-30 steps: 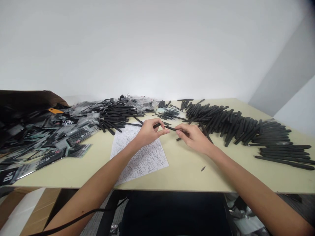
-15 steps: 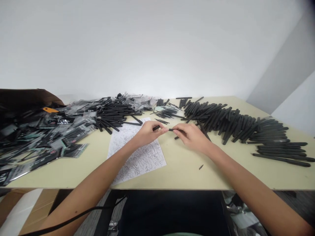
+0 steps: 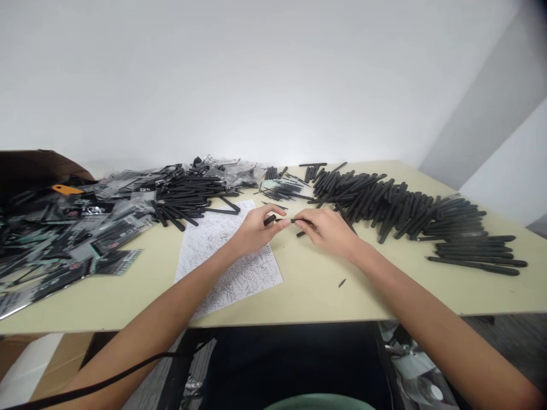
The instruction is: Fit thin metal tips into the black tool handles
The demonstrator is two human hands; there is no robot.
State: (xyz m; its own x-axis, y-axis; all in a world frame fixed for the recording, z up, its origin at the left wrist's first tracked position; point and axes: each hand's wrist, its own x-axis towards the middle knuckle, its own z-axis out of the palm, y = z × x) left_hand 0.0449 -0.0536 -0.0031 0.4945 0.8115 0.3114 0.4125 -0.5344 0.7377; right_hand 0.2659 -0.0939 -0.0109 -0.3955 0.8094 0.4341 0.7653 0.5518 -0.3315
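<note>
My left hand (image 3: 255, 229) is closed, with a short black pen piece (image 3: 269, 220) showing between its thumb and curled fingers. Facing it, my right hand (image 3: 323, 228) pinches a dark pen part (image 3: 293, 220) that points towards the left fingertips. A thin dark piece spans the small gap between the two hands; where the parts join is too small to make out. Beneath my left wrist lies a sheet of paper (image 3: 239, 279) covered in black scribbles. A small dark pen tip (image 3: 342, 282) rests on the table nearer to me.
Black pens (image 3: 384, 205) are heaped along the right side of the table (image 3: 307, 302). More black pens (image 3: 192, 193) lie back left, beside plastic packets (image 3: 115, 228). Thin refills (image 3: 282, 189) sit at the back middle. An orange tool (image 3: 67, 189) lies near a brown box (image 3: 38, 165).
The view has shifted slightly, moving most things a little left. My hands stay facing each other, and a thin dark piece now shows in the gap between them.
</note>
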